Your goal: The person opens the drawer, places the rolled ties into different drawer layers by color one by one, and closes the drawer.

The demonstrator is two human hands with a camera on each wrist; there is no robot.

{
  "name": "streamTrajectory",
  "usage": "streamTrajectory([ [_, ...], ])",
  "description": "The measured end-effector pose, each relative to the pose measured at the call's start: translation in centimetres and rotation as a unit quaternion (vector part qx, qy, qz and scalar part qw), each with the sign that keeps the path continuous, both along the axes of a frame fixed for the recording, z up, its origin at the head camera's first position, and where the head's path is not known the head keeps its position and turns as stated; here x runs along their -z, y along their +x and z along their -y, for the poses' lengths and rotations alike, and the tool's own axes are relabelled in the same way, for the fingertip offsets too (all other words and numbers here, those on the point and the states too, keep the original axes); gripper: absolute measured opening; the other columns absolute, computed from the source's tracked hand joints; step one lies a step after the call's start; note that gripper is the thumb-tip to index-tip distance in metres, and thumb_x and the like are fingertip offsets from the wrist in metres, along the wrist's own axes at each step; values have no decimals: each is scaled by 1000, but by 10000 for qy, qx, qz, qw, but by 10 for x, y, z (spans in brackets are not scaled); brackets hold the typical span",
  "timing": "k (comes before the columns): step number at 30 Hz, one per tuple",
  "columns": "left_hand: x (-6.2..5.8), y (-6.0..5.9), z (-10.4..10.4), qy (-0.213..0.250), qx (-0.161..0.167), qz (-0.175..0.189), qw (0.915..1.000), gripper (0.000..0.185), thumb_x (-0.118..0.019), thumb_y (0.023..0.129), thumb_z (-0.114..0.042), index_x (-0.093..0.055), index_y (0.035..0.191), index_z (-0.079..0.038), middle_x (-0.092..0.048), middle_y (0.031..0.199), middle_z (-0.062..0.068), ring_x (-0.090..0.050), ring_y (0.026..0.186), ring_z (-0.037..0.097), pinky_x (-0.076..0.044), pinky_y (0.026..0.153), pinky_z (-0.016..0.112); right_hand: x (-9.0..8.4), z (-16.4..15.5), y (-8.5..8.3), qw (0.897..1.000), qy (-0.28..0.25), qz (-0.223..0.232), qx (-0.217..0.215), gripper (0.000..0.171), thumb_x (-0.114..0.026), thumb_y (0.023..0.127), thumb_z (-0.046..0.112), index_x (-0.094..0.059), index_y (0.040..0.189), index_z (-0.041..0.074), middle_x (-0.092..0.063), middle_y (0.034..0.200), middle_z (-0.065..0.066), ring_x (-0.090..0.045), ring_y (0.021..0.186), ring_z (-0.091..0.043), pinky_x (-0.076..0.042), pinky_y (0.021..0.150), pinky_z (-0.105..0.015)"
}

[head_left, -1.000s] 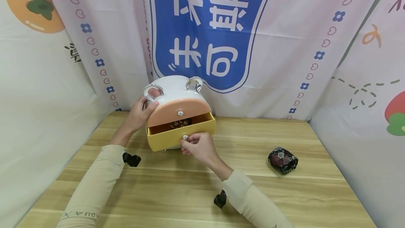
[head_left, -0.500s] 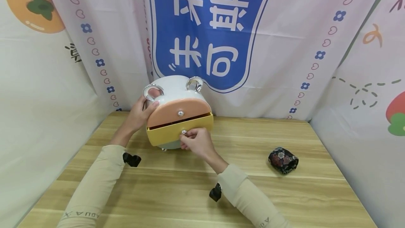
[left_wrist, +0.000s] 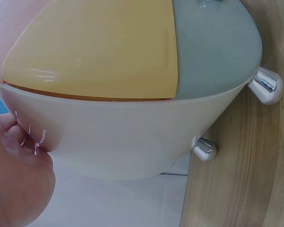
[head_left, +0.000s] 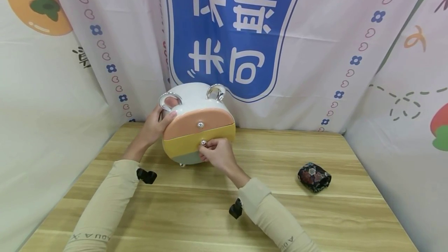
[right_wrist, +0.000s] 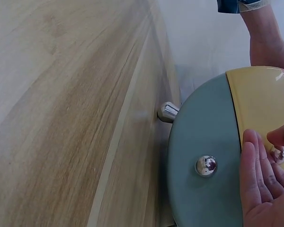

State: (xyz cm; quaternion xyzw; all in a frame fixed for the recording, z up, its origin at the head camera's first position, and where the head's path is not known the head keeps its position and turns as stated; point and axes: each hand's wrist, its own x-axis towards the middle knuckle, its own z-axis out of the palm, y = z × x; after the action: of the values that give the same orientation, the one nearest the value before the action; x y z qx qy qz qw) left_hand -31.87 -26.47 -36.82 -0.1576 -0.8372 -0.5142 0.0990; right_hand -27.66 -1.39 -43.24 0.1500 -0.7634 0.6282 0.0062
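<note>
The right hand [head_left: 220,154] pinches the knob [head_left: 203,143] of the yellow drawer [head_left: 182,144], probably the surest hold on so smooth a front; it sits nearly flush in the box [head_left: 192,97]. Farther back, the left hand [head_left: 152,126] grips the box's side, likely to stop it sliding on the table [head_left: 273,154].

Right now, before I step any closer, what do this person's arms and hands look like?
The left hand and right hand wear no gloves. The left sleeve and right sleeve are pale beige, both with dark lettering; a thin dark line crosses the left one. A small black gadget shows by the left cuff, another by the right.
</note>
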Motion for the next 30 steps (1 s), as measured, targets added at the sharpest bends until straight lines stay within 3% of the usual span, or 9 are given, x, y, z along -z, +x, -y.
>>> streamTrajectory([
  [7, 0, -2, 0, 38, 35, -73, 10000, 79, -59, 104, -40, -24, 168, -11, -24, 174, 19, -19, 163, 36, -15, 135, 57, 0, 0, -1, 9999, -107, 12, -30, 16, -75, 93, 10, -78, 83, -3, -78, 72, -13, -77, 63, -22, -67, 72, -54],
  [14, 0, -1, 1, 57, 17, -77, 10000, 77, -59, 104, -39, -25, 168, -11, -25, 174, 19, -20, 163, 35, -15, 135, 56, -1, 0, -3, 9999, 92, -63, -5, 15, -77, 93, 11, -78, 85, -2, -79, 74, -13, -77, 63, -20, -67, 69, -48],
  [19, 1, -1, 1, 37, 37, -67, 10000, 79, -59, 104, -40, -24, 168, -12, -25, 174, 19, -20, 163, 36, -16, 135, 57, -4, -6, -1, 9975, 668, -224, -45, 14, -80, 92, 16, -80, 86, 3, -79, 76, -6, -76, 66, -17, -66, 63, -34],
  [23, 1, 0, 0, 20, 28, -56, 10000, 80, -59, 104, -40, -23, 169, -12, -24, 175, 19, -19, 163, 36, -15, 135, 58, -5, -11, 2, 9897, 1348, -477, 10, 15, -81, 92, 22, -80, 83, 10, -78, 74, 1, -74, 64, -13, -57, 55, -23],
  [30, 0, 0, 1, -43, 22, -49, 10000, 81, -59, 104, -42, -22, 169, -13, -24, 175, 19, -19, 163, 37, -15, 135, 58, -2, -18, 8, 9723, 2170, -823, 284, 19, -84, 89, 27, -79, 78, 12, -77, 74, 3, -66, 64, -3, -57, 61, -21],
])
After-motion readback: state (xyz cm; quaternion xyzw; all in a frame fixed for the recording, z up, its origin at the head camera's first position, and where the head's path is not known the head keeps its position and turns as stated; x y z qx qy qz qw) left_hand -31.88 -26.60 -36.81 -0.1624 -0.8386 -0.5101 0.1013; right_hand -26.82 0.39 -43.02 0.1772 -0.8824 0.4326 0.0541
